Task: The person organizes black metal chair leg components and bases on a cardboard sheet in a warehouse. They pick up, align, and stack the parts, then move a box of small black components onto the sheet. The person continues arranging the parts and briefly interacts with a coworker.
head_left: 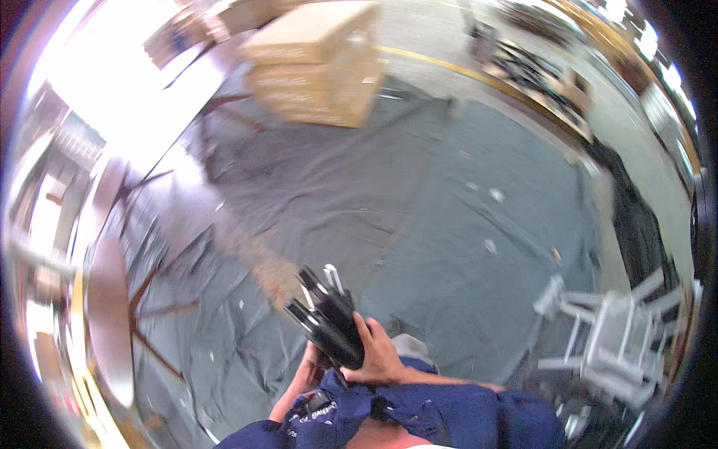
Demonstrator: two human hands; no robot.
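Observation:
A bundle of shiny black tube-like pieces (336, 322) is held close to my body, tilted with its far ends up and to the left. White slim parts show between and beyond the black ones; blur hides their exact kind. My right hand (374, 355) wraps round the bundle's right side, fingers curled over it. Lower down on the left, my left hand (310, 367) grips the bundle from below, its fingers partly hidden behind the black pieces.
Grey-blue sheeting (479, 202) covers the floor, wrinkled, with small white scraps. Stacked cardboard boxes (314, 67) stand ahead. Round-topped wooden-legged tables (112, 322) line the left. A pale grey chair (624, 348) is at the right. A pallet with dark parts (538, 82) lies far right.

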